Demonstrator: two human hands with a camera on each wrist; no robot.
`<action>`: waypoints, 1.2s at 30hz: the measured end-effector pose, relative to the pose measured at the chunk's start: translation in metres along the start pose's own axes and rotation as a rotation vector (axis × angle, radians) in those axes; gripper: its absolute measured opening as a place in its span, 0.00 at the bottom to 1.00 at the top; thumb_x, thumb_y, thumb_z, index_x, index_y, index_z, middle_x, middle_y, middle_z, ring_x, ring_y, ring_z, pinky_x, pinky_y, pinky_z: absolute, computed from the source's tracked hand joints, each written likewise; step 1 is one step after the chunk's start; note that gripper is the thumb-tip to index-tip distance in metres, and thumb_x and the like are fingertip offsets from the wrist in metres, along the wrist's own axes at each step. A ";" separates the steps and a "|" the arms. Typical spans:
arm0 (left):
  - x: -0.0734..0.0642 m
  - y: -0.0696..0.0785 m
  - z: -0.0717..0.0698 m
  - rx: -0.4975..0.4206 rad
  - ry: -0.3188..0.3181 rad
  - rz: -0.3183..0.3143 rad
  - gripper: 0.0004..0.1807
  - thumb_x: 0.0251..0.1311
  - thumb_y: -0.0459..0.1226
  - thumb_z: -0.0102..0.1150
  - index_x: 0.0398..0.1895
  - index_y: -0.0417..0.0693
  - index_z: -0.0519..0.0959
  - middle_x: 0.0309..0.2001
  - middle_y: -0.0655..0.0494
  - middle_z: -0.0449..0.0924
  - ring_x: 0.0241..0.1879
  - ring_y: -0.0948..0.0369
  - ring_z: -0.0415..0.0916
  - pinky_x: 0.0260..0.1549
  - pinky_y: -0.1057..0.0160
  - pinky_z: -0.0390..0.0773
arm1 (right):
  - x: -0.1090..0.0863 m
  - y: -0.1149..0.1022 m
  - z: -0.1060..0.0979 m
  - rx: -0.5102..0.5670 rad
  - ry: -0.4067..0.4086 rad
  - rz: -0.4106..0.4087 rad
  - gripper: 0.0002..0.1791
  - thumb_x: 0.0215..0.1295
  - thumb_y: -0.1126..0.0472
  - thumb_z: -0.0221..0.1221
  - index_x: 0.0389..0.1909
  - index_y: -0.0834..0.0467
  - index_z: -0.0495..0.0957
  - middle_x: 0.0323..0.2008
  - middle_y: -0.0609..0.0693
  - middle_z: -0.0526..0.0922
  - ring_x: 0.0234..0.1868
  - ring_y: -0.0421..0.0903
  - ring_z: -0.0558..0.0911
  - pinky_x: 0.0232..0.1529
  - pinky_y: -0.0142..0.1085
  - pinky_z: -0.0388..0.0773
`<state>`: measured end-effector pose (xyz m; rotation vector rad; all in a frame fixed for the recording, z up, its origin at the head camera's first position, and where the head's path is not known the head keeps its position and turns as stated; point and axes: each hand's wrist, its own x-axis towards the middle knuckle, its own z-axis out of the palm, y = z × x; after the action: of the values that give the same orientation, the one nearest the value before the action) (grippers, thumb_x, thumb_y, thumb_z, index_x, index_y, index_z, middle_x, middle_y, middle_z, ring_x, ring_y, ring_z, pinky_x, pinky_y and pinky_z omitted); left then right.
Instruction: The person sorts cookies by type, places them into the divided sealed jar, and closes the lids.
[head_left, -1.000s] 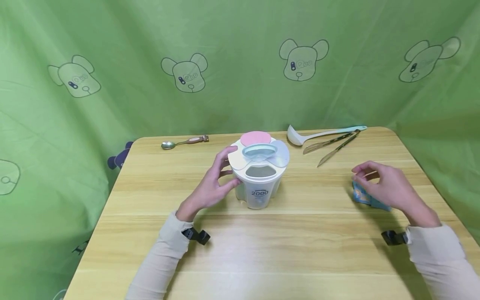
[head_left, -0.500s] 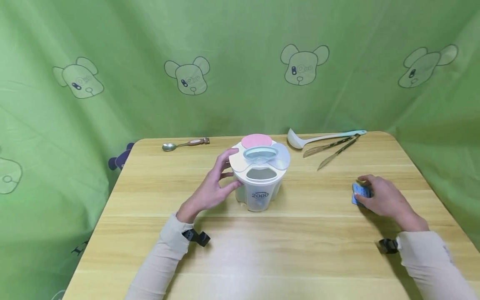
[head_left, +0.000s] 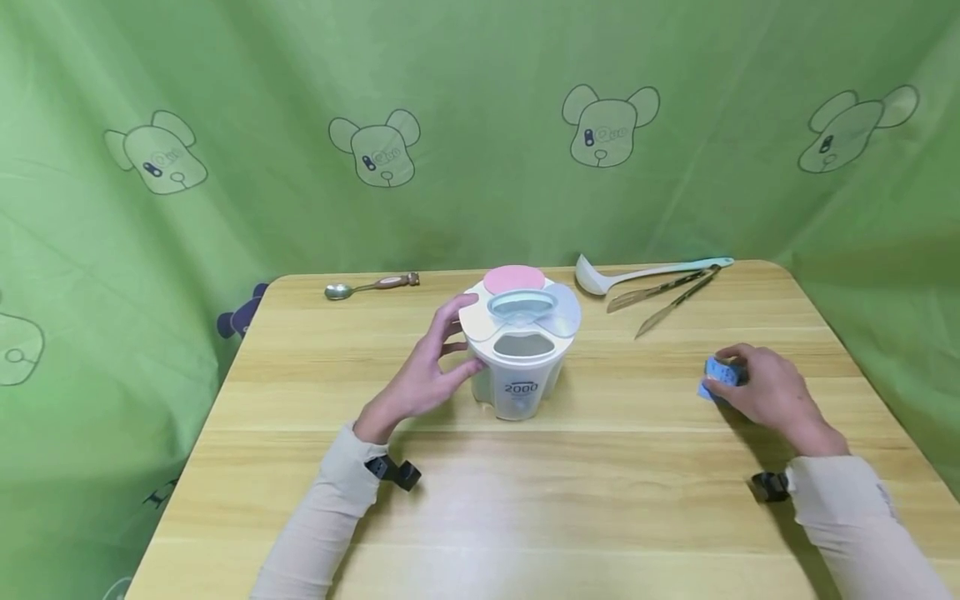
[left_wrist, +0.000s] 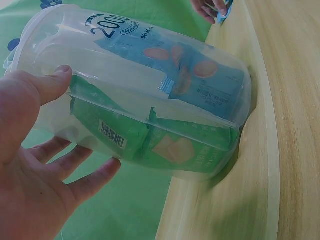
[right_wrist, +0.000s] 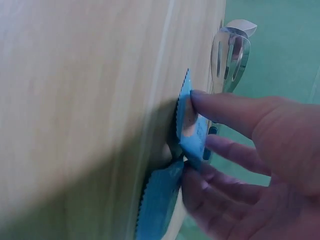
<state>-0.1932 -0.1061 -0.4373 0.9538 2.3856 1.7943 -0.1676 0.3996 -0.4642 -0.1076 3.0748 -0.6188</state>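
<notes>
A clear lidded storage container [head_left: 517, 392] marked 2000 stands upright mid-table. My left hand [head_left: 423, 375] holds its left side, thumb on the near wall and fingers towards the back. Through the wall, the left wrist view shows blue snack packets [left_wrist: 205, 85] and green snack packets [left_wrist: 185, 147] in separate compartments. The lid has pink, white and bluish flaps, and an opening [head_left: 523, 344] at the front. At the right, my right hand [head_left: 772, 396] pinches a small blue snack packet [right_wrist: 192, 127] between thumb and fingers. Another blue packet [right_wrist: 160, 200] is just below it.
A spoon [head_left: 371, 286] with a brown handle lies at the table's back left. Behind and right of the container are a white ladle [head_left: 645, 271] with a pale blue handle and metal tongs [head_left: 667, 298]. A green curtain [head_left: 480, 200] hangs behind the table.
My right hand has come down on the blue packets and now pinches one, having shifted slightly left. The left hand stays on the container, which has not moved.
</notes>
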 end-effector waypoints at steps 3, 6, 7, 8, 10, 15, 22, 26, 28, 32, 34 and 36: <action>0.000 0.000 0.000 -0.001 0.000 -0.006 0.52 0.66 0.25 0.69 0.87 0.55 0.52 0.88 0.47 0.54 0.76 0.41 0.72 0.73 0.47 0.81 | 0.002 -0.003 0.005 0.029 0.057 -0.027 0.29 0.68 0.59 0.75 0.61 0.73 0.79 0.51 0.79 0.83 0.45 0.71 0.85 0.34 0.51 0.85; 0.000 0.000 0.000 0.000 0.000 -0.009 0.52 0.66 0.25 0.69 0.87 0.55 0.52 0.88 0.47 0.54 0.76 0.41 0.71 0.73 0.46 0.81 | 0.004 -0.008 0.007 0.082 0.088 -0.030 0.28 0.67 0.61 0.75 0.61 0.72 0.80 0.52 0.79 0.82 0.48 0.74 0.85 0.33 0.42 0.84; 0.000 0.000 0.000 0.000 0.000 -0.008 0.52 0.66 0.25 0.69 0.87 0.55 0.52 0.88 0.47 0.54 0.76 0.40 0.71 0.74 0.46 0.81 | 0.005 -0.010 0.007 0.108 0.086 -0.019 0.28 0.68 0.61 0.75 0.62 0.71 0.79 0.53 0.79 0.82 0.48 0.75 0.86 0.32 0.38 0.84; 0.000 0.001 0.000 -0.002 0.000 -0.007 0.52 0.66 0.25 0.69 0.87 0.55 0.52 0.88 0.47 0.54 0.76 0.40 0.71 0.73 0.46 0.81 | 0.006 -0.012 0.006 0.131 0.086 -0.007 0.27 0.69 0.61 0.74 0.63 0.71 0.79 0.53 0.79 0.82 0.49 0.75 0.86 0.30 0.34 0.83; 0.001 0.000 0.000 -0.006 0.000 -0.004 0.52 0.66 0.25 0.69 0.87 0.54 0.52 0.88 0.46 0.54 0.76 0.39 0.71 0.73 0.46 0.81 | 0.007 -0.014 0.006 0.168 0.094 0.010 0.27 0.70 0.59 0.74 0.64 0.68 0.79 0.54 0.78 0.83 0.50 0.74 0.86 0.28 0.32 0.83; 0.001 0.000 0.000 -0.009 0.000 -0.001 0.52 0.66 0.25 0.69 0.87 0.54 0.52 0.88 0.46 0.54 0.76 0.40 0.71 0.74 0.46 0.81 | 0.010 -0.024 0.005 0.212 0.164 0.002 0.24 0.70 0.56 0.74 0.63 0.61 0.83 0.51 0.71 0.88 0.44 0.38 0.84 0.29 0.22 0.77; 0.000 -0.001 -0.001 -0.007 -0.001 -0.002 0.51 0.66 0.25 0.69 0.87 0.54 0.52 0.87 0.47 0.55 0.75 0.41 0.72 0.73 0.46 0.81 | 0.014 -0.049 -0.003 0.249 0.218 -0.038 0.21 0.69 0.56 0.75 0.60 0.56 0.86 0.48 0.64 0.91 0.39 0.17 0.73 0.30 0.23 0.76; 0.001 -0.002 -0.001 -0.009 0.000 0.001 0.52 0.66 0.25 0.69 0.87 0.54 0.52 0.87 0.46 0.55 0.76 0.41 0.72 0.74 0.46 0.81 | 0.018 -0.067 -0.009 0.253 0.245 -0.060 0.20 0.66 0.57 0.77 0.58 0.54 0.87 0.42 0.57 0.90 0.39 0.20 0.76 0.31 0.23 0.75; 0.001 -0.001 -0.001 -0.010 0.001 0.000 0.52 0.66 0.24 0.69 0.87 0.54 0.53 0.87 0.46 0.55 0.76 0.41 0.72 0.74 0.46 0.81 | 0.020 -0.075 -0.012 0.255 0.245 -0.075 0.21 0.66 0.57 0.78 0.57 0.54 0.87 0.41 0.56 0.90 0.40 0.24 0.77 0.32 0.22 0.75; 0.001 0.000 -0.001 -0.009 0.000 -0.003 0.51 0.67 0.25 0.69 0.87 0.55 0.53 0.87 0.46 0.55 0.76 0.40 0.72 0.74 0.46 0.81 | 0.023 -0.087 -0.014 0.252 0.236 -0.104 0.20 0.66 0.58 0.78 0.57 0.55 0.87 0.39 0.55 0.89 0.41 0.27 0.78 0.30 0.23 0.76; 0.000 0.000 -0.001 -0.008 -0.003 -0.003 0.51 0.67 0.25 0.69 0.87 0.55 0.53 0.87 0.46 0.55 0.76 0.40 0.72 0.74 0.45 0.81 | 0.025 -0.092 -0.016 0.255 0.238 -0.117 0.20 0.65 0.59 0.78 0.56 0.55 0.87 0.39 0.55 0.89 0.40 0.26 0.79 0.29 0.24 0.77; 0.000 0.000 -0.001 -0.008 -0.005 -0.003 0.51 0.67 0.26 0.69 0.87 0.55 0.53 0.87 0.46 0.55 0.76 0.40 0.72 0.74 0.45 0.81 | 0.025 -0.097 -0.017 0.261 0.243 -0.134 0.20 0.65 0.60 0.78 0.56 0.54 0.88 0.38 0.55 0.89 0.39 0.24 0.78 0.27 0.26 0.77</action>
<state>-0.1936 -0.1071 -0.4374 0.9522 2.3740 1.7973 -0.1869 0.3155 -0.4106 -0.2569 3.1956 -1.1107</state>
